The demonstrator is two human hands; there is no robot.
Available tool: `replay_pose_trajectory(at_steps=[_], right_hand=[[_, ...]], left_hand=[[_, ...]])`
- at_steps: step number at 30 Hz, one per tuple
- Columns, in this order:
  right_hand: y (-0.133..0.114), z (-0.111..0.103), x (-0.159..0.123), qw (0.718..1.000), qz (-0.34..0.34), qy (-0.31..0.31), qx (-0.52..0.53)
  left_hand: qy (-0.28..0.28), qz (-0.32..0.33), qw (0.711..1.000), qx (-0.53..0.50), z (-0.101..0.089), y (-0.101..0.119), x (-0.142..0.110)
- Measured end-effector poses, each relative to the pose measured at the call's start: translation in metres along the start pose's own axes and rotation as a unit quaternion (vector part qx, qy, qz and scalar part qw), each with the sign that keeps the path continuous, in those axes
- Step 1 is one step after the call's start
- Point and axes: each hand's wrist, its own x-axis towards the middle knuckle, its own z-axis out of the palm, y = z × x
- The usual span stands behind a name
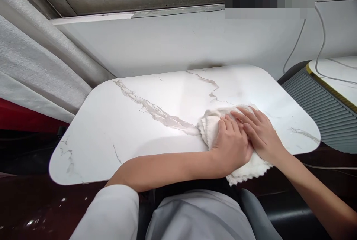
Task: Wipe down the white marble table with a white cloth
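A white cloth point(212, 125) with a scalloped edge lies on the right front part of a white marble-patterned table point(145, 136), partly hanging over the near edge. My left hand point(231, 143) presses on the cloth with its fingers curled down. My right hand point(258, 132) lies flat on the cloth beside it, fingers stretched out and partly over the left hand's fingers.
A white wall point(167, 43) rises behind the table. A grey curtain point(33, 65) hangs at the left. At the right stands a grey ribbed unit point(320, 102) with a white top and cables point(320, 46). The floor is dark.
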Motion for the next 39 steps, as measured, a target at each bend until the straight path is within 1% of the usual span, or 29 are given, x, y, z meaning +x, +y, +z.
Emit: replay_pose_trajectory(at_steps=[3,6,9,12,14,17,20,22,25,29,31,33,36,39], right_hand=[[0.014,-0.007,-0.013,0.999,0.029,0.012,0.01],[0.027,-0.013,-0.02,0.998,0.058,0.025,0.004],[0.037,-0.018,-0.02,0.997,0.069,0.04,0.001],[0.043,-0.021,-0.012,0.997,0.069,0.037,-0.002],[0.047,-0.021,-0.003,0.996,0.08,0.031,-0.011],[0.051,-0.017,0.017,0.993,0.105,0.037,-0.029],[0.053,-0.01,0.045,0.989,0.124,0.059,-0.051],[0.053,-0.003,0.07,0.988,0.125,0.065,-0.063],[0.055,0.007,0.113,0.989,0.113,0.066,-0.065],[0.057,0.021,0.17,0.992,0.102,0.053,-0.047],[0.057,0.026,0.192,0.993,0.099,0.049,-0.035],[0.057,0.029,0.207,0.994,0.098,0.046,-0.025],[0.063,0.031,0.221,0.994,0.096,0.047,-0.019],[0.077,0.03,0.227,0.994,0.091,0.052,-0.032]], left_hand=[[0.034,0.02,0.998,-0.04,0.003,0.003,0.008],[0.078,0.022,0.992,-0.097,0.015,0.008,0.021],[0.116,0.015,0.986,-0.118,0.028,0.015,0.033],[0.113,-0.001,0.985,-0.13,0.034,0.018,0.042],[0.098,-0.007,0.984,-0.149,0.035,0.014,0.05],[0.062,-0.003,0.978,-0.197,0.038,-0.005,0.07],[0.016,-0.004,0.967,-0.254,0.042,-0.037,0.095],[-0.004,-0.014,0.96,-0.278,0.046,-0.062,0.112],[0.012,-0.044,0.957,-0.286,0.051,-0.096,0.132],[0.048,-0.093,0.964,-0.243,0.058,-0.132,0.148],[0.057,-0.107,0.968,-0.217,0.06,-0.145,0.154],[0.06,-0.125,0.971,-0.194,0.061,-0.155,0.16],[0.053,-0.145,0.973,-0.172,0.063,-0.164,0.172],[0.04,-0.137,0.976,-0.166,0.067,-0.165,0.188]])
